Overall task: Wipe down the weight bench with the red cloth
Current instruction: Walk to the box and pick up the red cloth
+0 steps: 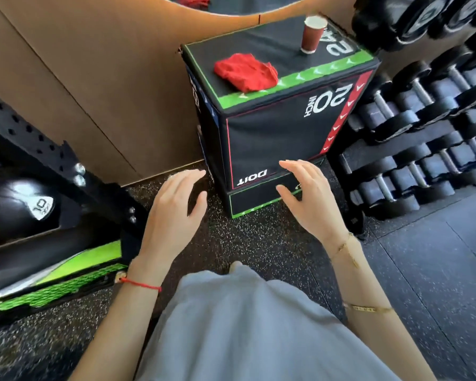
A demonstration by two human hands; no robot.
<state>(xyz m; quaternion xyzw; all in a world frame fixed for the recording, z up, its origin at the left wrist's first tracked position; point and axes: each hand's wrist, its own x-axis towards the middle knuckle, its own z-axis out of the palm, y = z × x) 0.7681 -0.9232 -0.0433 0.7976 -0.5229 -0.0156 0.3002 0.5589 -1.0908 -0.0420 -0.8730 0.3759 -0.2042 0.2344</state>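
Note:
The red cloth (245, 72) lies crumpled on top of a black padded jump box (272, 136) with green and red edge bands. My left hand (173, 213) hovers low in front of the box's left corner, fingers apart, holding nothing. My right hand (308, 199) is held out in front of the box's lower face, also empty with fingers spread. Both hands are well below the cloth. At the far left a black padded piece with green trim (50, 259) shows, perhaps part of a bench.
A red paper cup (312, 34) stands on the box behind the cloth. A rack of dumbbells (423, 127) fills the right side. A brown wall (88, 78) is behind the box, a black perforated steel frame (33, 141) at left. Speckled rubber floor (259, 243) below.

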